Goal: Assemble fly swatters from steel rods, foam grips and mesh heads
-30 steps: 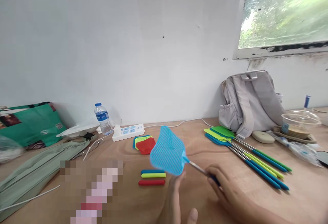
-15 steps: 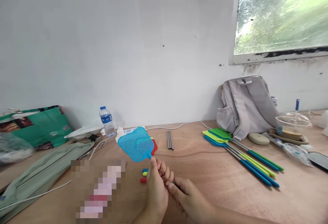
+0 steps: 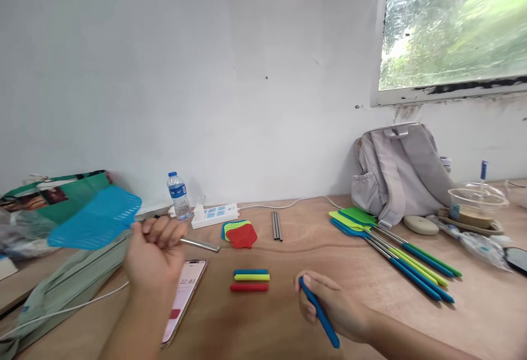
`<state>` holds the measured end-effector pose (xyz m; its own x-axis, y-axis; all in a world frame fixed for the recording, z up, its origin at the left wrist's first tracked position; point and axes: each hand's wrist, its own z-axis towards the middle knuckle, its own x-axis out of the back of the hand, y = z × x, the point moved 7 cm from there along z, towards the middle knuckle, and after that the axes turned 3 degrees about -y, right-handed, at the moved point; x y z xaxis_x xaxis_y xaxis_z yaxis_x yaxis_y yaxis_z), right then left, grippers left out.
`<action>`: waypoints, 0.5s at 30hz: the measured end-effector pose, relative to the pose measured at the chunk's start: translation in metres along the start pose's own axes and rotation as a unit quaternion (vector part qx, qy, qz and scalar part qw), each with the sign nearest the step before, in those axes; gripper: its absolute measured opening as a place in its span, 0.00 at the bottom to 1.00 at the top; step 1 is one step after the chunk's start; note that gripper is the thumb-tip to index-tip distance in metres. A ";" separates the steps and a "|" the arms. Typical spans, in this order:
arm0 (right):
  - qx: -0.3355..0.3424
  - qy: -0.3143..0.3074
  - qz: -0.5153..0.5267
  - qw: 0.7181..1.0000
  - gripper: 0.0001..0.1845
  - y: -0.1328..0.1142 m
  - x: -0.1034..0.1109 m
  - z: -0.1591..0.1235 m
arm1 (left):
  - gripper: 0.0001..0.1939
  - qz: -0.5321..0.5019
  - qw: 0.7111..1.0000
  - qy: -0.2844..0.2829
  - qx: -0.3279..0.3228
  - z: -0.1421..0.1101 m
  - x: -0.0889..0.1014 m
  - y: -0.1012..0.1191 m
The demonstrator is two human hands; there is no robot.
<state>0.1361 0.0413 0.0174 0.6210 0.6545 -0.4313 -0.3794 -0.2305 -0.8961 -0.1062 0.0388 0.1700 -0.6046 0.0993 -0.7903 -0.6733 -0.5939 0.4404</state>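
My left hand [image 3: 154,253] is closed on the metal rod [image 3: 200,245] of a blue fly swatter, whose mesh head [image 3: 96,218] sticks out to the left above the table. My right hand [image 3: 331,305] is closed on a blue handle sleeve [image 3: 319,311], now separate from the rod. Between my hands lie three loose sleeves, blue, yellow-green and red [image 3: 250,280]. Behind them are loose swatter heads, the red one [image 3: 242,235] on top, and two bare metal rods [image 3: 276,225].
Several whole swatters [image 3: 395,247] lie at the right by a grey backpack [image 3: 399,170]. A phone [image 3: 185,297] lies under my left wrist. A power strip [image 3: 214,213], a water bottle [image 3: 178,194], a green bag [image 3: 61,195] and a plastic cup [image 3: 473,201] stand along the wall.
My hands have pulled apart: the left swung the swatter head and rod far to the left, while the blue sleeve came off and stayed in the right hand.
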 end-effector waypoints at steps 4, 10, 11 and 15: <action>0.066 0.071 -0.106 0.990 0.17 -0.006 0.021 0.008 | 0.20 0.085 0.992 -0.014 0.093 0.001 0.009 0.009; 0.116 0.028 -0.215 0.969 0.14 0.003 -0.012 0.036 | 0.15 0.145 0.952 0.004 0.271 -0.031 0.034 -0.043; 0.125 0.018 -0.260 0.957 0.12 0.005 -0.018 0.039 | 0.14 0.152 0.943 0.004 0.295 -0.035 0.038 -0.051; 0.183 -0.010 -0.513 0.839 0.06 0.010 -0.036 0.046 | 0.13 0.196 0.920 0.012 0.340 -0.043 0.054 -0.071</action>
<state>0.0784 0.0486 0.0286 0.7395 0.3863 0.5513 0.1601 0.6945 -0.7015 -0.0731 0.0522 0.0779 -0.8534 -0.0385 -0.5199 -0.5213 0.0576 0.8514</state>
